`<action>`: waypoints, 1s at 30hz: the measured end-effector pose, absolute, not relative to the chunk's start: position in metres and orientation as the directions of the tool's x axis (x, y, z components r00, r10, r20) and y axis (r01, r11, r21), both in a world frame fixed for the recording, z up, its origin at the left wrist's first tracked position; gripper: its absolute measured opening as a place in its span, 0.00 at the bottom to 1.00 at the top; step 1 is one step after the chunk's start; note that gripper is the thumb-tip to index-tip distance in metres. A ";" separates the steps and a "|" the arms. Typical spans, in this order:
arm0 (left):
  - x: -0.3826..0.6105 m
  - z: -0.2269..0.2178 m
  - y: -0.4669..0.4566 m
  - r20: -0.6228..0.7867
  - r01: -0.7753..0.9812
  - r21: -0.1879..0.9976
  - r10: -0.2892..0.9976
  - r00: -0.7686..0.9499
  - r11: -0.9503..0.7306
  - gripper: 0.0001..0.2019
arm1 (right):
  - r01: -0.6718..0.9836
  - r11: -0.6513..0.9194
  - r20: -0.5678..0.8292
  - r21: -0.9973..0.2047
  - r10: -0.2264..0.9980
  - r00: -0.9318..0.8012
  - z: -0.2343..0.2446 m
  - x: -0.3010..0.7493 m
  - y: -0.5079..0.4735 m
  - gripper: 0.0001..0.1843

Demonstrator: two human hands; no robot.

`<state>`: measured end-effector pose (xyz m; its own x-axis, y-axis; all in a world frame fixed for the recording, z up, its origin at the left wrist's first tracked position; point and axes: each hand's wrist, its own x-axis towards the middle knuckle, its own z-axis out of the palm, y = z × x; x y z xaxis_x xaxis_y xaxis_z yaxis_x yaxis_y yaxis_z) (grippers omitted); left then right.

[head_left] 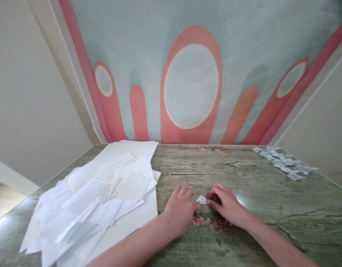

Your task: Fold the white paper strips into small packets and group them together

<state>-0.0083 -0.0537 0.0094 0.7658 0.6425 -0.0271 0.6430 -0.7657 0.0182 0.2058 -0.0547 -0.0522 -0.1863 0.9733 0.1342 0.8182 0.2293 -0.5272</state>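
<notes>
A small white piece of folded paper [202, 200], roughly triangular with a peak pointing away from me, lies on the table between my two hands. My left hand [179, 207] rests palm down, its thumb holding the paper's left corner against the table while the other fingers reach forward. At the opposite corner, my right hand [225, 202] is curled, thumb and forefinger closed on the paper's edge. Part of that edge is hidden under the fingertips.
White paper sheets [84, 196] are heaped on the left, with several printed slips [129, 185] on top. Small folded paper pieces [285, 161] sit in a cluster at the far right. The wood-patterned table [215, 167] ends at a wall with a pink and grey-blue backdrop [191, 85].
</notes>
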 end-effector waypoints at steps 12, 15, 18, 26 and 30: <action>0.007 -0.010 -0.055 0.155 0.666 0.116 0.676 0.721 -0.737 0.06 | 0.786 0.259 0.249 -0.562 0.959 -0.138 -0.060 0.187 -0.062 0.09; 0.005 -0.018 -0.049 0.195 0.716 0.231 0.753 0.629 -0.658 0.03 | 0.774 0.254 0.244 -0.580 0.961 -0.132 -0.059 0.187 -0.062 0.09; 0.003 -0.025 -0.044 0.244 0.744 0.342 0.819 0.519 -0.574 0.09 | 0.765 0.250 0.250 -0.594 0.961 -0.120 -0.059 0.188 -0.063 0.08; 0.001 -0.031 -0.039 0.237 0.660 0.532 0.842 0.485 -0.530 0.08 | 0.722 0.278 0.270 -0.633 0.954 -0.131 -0.061 0.188 -0.064 0.09; 0.001 -0.034 -0.037 0.238 0.610 0.592 0.837 0.492 -0.527 0.06 | 0.713 0.273 0.267 -0.645 0.956 -0.124 -0.061 0.188 -0.066 0.09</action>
<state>0.0011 -0.0367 -0.0338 0.4923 0.8374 0.2375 0.6105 -0.5267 0.5915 0.1882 -0.0657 -0.0614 -0.1242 0.9556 0.2672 0.7133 0.2732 -0.6455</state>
